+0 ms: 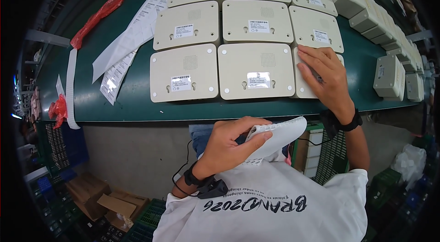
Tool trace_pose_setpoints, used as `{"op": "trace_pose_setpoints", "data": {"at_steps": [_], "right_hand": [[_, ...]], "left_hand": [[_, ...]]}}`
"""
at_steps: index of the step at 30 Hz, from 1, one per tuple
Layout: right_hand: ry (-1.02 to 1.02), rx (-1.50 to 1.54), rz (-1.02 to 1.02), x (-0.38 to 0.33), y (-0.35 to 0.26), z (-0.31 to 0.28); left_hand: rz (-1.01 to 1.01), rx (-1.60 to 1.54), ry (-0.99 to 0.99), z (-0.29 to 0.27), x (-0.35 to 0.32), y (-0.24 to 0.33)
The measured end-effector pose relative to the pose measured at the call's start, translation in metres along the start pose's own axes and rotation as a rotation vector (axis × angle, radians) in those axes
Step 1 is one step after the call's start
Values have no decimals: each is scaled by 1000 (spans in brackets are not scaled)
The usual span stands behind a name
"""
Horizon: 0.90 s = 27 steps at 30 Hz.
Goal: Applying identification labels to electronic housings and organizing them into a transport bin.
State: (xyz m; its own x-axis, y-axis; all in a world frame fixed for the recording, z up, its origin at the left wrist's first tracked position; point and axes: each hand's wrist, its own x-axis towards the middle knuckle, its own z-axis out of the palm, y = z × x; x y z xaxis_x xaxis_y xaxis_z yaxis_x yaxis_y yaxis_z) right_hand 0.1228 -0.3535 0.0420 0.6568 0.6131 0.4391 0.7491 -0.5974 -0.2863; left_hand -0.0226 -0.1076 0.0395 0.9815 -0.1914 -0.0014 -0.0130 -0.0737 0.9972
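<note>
My left hand (233, 142) grips a folded white sheet (282, 135) in front of my shirt, with fingers and thumb closed on its edge. Small markings show along the sheet's fold. My right hand (324, 76) lies over the front-right cream plastic casing (306, 89), fingers stretched out, fingertips near its far left corner. The hand hides most of that casing and its label. Beside it, the front-middle casing (238, 65) and front-left casing (166, 65) each carry white round pads at their corners, a printed label, a grille of small holes and keyhole slots.
More cream casings (257, 12) lie in rows behind, and stacked ones (366, 13) line the right side. Label sheets (133, 36) and red plastic film (110, 10) lie at left on the green table (114, 113). Cardboard boxes (89, 194) and green crates (337, 152) stand below.
</note>
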Motion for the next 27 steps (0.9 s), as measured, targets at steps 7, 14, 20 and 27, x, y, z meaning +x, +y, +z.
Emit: {"op": "trace_pose_setpoints", "data": {"at_steps": [7,14,20,27], "right_hand": [[39,126,198,4,-15,0],[71,-48,20,1,-7,2],[45,-108,-21,0,-6,-2],[-99,517,134,-7,-86,-33]], "left_hand": [[53,-22,38,-2,-4,0],[16,2,7,-7,-7,0],[12,-32,3,-7,-9,5],[79,-54,48,-5,-16,4]]}}
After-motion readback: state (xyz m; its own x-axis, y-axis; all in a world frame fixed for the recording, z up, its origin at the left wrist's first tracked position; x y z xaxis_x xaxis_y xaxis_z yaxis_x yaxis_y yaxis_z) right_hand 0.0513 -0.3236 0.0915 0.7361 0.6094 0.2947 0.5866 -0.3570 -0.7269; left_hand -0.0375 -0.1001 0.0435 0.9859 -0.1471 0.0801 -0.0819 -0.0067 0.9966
